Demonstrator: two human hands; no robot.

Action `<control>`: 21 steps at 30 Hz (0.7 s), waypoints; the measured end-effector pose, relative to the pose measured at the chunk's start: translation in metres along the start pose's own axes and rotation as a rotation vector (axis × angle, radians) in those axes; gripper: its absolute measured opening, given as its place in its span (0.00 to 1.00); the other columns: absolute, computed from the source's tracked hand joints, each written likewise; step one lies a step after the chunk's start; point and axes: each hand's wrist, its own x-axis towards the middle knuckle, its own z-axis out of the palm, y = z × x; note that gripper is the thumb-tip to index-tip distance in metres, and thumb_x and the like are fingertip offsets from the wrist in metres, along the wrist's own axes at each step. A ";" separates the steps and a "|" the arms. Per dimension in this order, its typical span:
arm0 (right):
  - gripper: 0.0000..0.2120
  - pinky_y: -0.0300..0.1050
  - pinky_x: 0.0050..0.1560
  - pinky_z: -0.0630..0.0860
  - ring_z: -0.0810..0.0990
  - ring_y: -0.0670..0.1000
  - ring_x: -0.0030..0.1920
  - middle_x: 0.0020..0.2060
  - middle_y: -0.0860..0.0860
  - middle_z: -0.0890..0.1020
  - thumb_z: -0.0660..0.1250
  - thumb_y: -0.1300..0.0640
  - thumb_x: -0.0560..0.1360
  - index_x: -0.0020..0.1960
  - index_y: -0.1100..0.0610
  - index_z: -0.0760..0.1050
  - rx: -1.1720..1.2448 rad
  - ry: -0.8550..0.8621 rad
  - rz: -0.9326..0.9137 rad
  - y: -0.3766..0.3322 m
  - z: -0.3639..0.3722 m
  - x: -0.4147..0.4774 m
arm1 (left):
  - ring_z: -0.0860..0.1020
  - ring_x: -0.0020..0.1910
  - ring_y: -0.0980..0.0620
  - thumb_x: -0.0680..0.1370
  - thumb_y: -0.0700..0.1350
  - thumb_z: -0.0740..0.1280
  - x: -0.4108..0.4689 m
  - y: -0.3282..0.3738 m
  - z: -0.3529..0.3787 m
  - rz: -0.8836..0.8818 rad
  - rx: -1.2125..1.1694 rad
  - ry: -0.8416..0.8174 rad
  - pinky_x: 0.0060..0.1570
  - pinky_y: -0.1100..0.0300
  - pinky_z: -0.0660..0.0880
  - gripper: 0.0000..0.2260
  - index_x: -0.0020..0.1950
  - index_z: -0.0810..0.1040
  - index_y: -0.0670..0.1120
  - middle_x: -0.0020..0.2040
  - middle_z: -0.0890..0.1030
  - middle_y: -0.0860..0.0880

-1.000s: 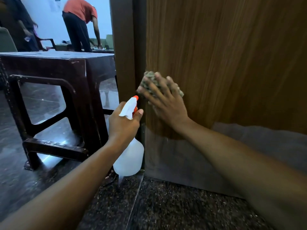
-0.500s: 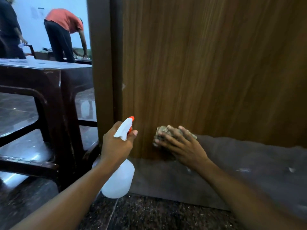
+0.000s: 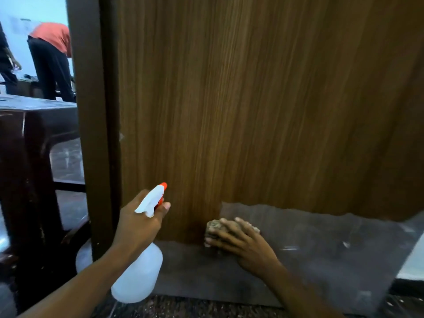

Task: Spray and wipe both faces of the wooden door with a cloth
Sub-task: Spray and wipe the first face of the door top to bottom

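The wooden door [image 3: 263, 99] fills most of the view, with a grey panel [image 3: 321, 253] along its bottom. My right hand [image 3: 241, 242] presses a bunched brownish cloth [image 3: 214, 226] flat against the door's lower part, at the grey panel's left edge. My left hand [image 3: 137, 223] holds a white spray bottle [image 3: 140, 271] with an orange nozzle, pointed at the door to the left of the cloth. The dark door edge [image 3: 96, 134] stands just left of the bottle.
A dark brown table [image 3: 29, 143] stands close on the left beyond the door edge. Further back, a person in an orange shirt [image 3: 52, 56] bends over a surface. Dark speckled floor [image 3: 195, 306] runs under the door.
My right hand has slid the cloth down the door from mid height to the grey bottom panel. The view has shifted right and downward; the bottle stays in my left hand.
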 end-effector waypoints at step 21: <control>0.30 0.64 0.74 0.54 0.47 0.61 0.81 0.76 0.49 0.65 0.60 0.49 0.76 0.78 0.43 0.62 0.174 0.017 0.514 0.032 0.008 -0.069 | 0.77 0.42 0.58 0.70 0.44 0.72 -0.028 0.031 0.096 -0.056 -0.161 -0.115 0.35 0.73 0.69 0.13 0.51 0.74 0.55 0.42 0.77 0.62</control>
